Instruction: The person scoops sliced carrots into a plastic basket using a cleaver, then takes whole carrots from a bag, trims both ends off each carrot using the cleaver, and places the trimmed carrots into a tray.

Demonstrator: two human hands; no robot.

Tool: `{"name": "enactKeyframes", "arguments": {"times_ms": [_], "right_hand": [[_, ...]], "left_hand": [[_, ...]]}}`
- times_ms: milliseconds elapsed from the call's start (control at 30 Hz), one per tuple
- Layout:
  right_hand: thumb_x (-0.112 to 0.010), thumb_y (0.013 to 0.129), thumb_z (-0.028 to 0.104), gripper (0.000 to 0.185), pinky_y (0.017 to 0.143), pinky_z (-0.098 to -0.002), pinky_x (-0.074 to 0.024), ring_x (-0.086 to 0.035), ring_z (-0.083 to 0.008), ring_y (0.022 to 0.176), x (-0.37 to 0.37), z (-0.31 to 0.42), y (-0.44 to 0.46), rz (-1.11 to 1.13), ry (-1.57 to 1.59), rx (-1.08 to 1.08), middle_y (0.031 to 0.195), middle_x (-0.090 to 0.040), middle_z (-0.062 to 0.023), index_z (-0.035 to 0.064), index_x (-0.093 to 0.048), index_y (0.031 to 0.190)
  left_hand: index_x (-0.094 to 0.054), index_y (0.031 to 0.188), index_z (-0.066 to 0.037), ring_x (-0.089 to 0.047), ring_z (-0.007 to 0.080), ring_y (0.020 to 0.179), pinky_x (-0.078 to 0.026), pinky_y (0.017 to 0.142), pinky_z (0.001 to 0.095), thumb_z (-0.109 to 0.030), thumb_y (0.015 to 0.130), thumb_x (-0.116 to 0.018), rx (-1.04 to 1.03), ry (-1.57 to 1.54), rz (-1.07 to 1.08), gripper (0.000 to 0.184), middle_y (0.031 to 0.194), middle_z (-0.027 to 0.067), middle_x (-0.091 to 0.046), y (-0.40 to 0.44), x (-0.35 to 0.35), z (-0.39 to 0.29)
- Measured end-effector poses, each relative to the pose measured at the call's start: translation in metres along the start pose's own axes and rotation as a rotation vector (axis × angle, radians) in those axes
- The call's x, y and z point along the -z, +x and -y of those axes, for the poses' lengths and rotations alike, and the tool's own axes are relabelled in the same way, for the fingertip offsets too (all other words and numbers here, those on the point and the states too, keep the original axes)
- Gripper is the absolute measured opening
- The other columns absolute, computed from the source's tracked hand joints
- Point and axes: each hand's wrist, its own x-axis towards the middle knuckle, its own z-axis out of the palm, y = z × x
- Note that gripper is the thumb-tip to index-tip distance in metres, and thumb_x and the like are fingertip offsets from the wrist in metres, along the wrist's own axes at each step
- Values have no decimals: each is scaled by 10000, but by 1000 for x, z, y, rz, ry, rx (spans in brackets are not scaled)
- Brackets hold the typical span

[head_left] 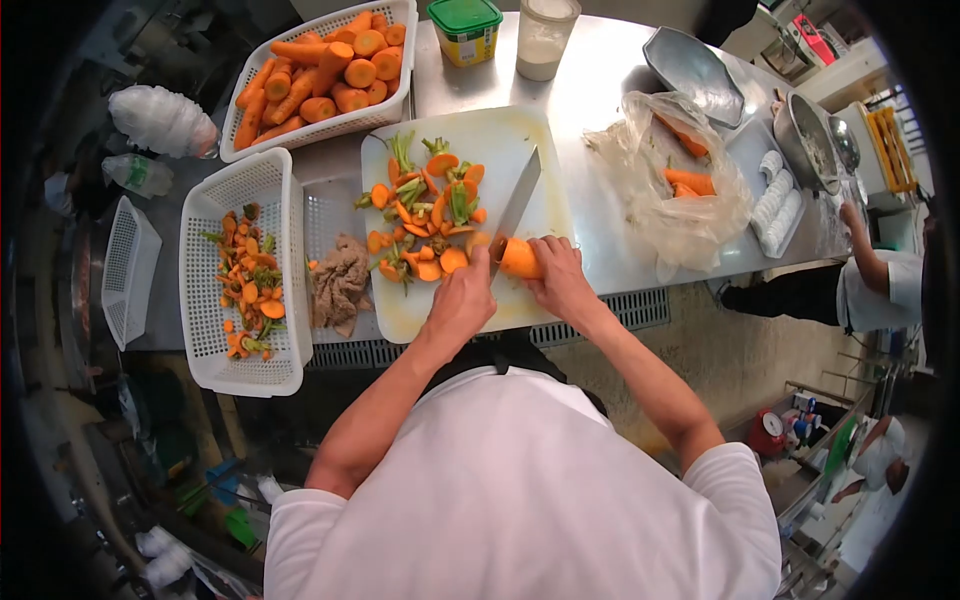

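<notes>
My left hand [463,297] is wrapped round the handle of a kitchen knife [520,196], whose blade points away from me over a white cutting board [520,130]. With my right hand [558,272] I grip a thick carrot [519,259] that lies on the board. The blade's lower part is beside the carrot's cut left end; whether they touch, I cannot tell. Left of the knife, a heap of carrot tops [430,205] with green stems and orange slices covers much of the board.
A white basket of carrots [335,70] stands at the back left, and another basket [290,340] holds carrot ends. A brown cloth [341,285] lies by the board. To the right are a plastic bag [640,190] with carrots and a steel bowl [805,140]. A co-worker [880,290] stands at the right.
</notes>
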Motion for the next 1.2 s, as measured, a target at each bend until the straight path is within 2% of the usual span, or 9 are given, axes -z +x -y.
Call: {"name": "enactKeyframes", "arguments": {"times_ms": [133, 200, 233, 400, 467, 600, 833, 1033, 1200], "right_hand": [[-787, 759, 10, 635, 954, -451, -485, -587, -317, 1085, 15, 0, 9, -9, 313, 6, 1253, -581, -134, 53, -513, 1330], [-745, 804, -61, 577, 1027, -368, -485, -571, -229, 1199, 36, 23, 7, -177, 1209, -140, 1267, -585, -87, 53, -523, 1324], [-733, 823, -83, 558, 1023, -322, -506, -555, -180, 1236, 58, 40, 8, -186, 1430, -133, 1235, -581, -51, 44, -526, 1325], [-787, 766, -54, 581, 899, -339, -574, -636, -216, 1128, 36, 3, -11, -209, 1091, -299, 1244, -627, -93, 51, -579, 1298], [-814, 723, -16, 551, 890, -345, -576, -653, -226, 1096, 24, -7, -19, -187, 624, -358, 1195, -665, -111, 43, -635, 1240], [-818, 688, 15, 558, 868, -363, -584, -659, -261, 1079, 19, -11, -26, -227, 515, -300, 1160, -674, -118, 41, -660, 1222], [-819, 693, 11, 551, 852, -342, -587, -654, -239, 1065, 14, -15, -29, -225, 574, -332, 1168, -669, -106, 40, -664, 1221], [-839, 798, 120, 485, 732, -261, -555, -647, -110, 895, 52, -15, 0, -327, 1123, -525, 1034, -697, -46, 44, -638, 1233], [-794, 862, 222, 449, 786, -303, -582, -653, -155, 957, 80, 24, 90, -368, 1307, -444, 1142, -625, -82, 31, -572, 1202]], "left_hand": [[-430, 1205, 26, -620, 523, 879, -477, 702, 555, -88, 920, -593, 23, -51, 11, 347, 839, 337, -624, -2, 15, 23], [-444, 1198, 19, -624, 512, 895, -475, 726, 549, -99, 919, -611, 81, -34, 36, 346, 859, 319, -638, -15, 21, 29], [-450, 1184, 23, -619, 514, 901, -471, 736, 549, -97, 919, -611, 87, -79, 3, 332, 868, 321, -637, -21, 23, 32], [-464, 1154, 20, -624, 525, 844, -471, 713, 574, -73, 928, -590, 52, -90, -70, 275, 803, 322, -639, -26, 39, 21], [-466, 1143, 33, -631, 513, 840, -473, 708, 573, -60, 929, -585, 36, -57, -134, 262, 788, 314, -637, -22, 52, 3], [-459, 1149, 35, -638, 508, 820, -482, 700, 575, -66, 939, -570, -26, -50, -204, 258, 790, 303, -645, -14, 70, -29], [-427, 1162, 24, -654, 506, 777, -499, 701, 593, -5, 864, -540, -34, -30, -92, 320, 772, 302, -652, 8, -4, -8], [-406, 1269, 55, -630, 531, 780, -489, 677, 588, -84, 922, -559, -2, -57, -83, 404, 761, 337, -629, 6, -9, 9], [-409, 1185, 56, -637, 537, 806, -504, 702, 591, -38, 870, -565, -5, -77, -112, 364, 777, 339, -637, 5, -6, 8]]}}
